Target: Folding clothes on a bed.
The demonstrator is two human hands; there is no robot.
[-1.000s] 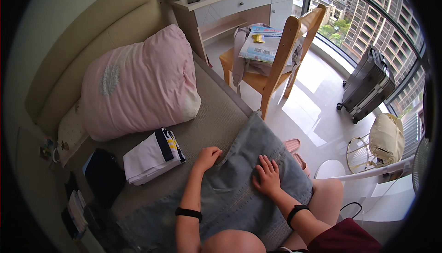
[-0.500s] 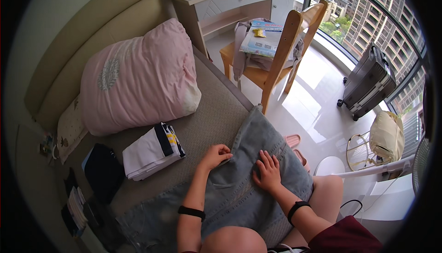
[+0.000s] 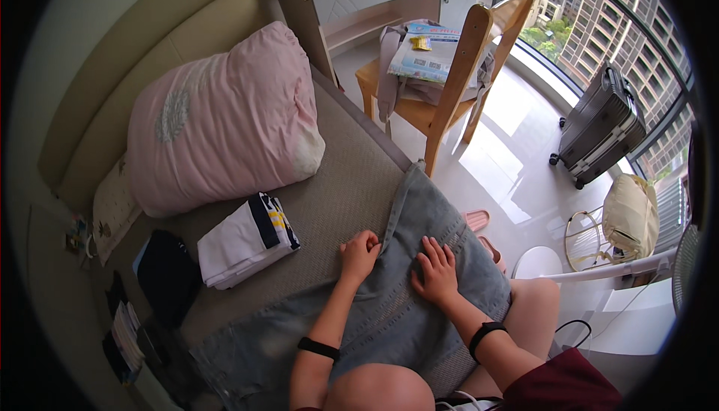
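While fingers (image 3: 432, 254) touch jeans (image 3: 386, 317), printed papers (image 3: 419, 65)

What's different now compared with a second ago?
The left hand has moved rightward, toward the right hand, and the denim garment's edge beside it has shifted the same way. Whether it pinches that edge is unclear. The right hand still lies flat on the denim; the folded white clothing and pink bundle stayed put.

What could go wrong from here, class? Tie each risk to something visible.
The left hand, fingers bent at one edge of the jeans, might drag creases into them. A corner of the jeans lies at the edge of the bed, so it could slip over.
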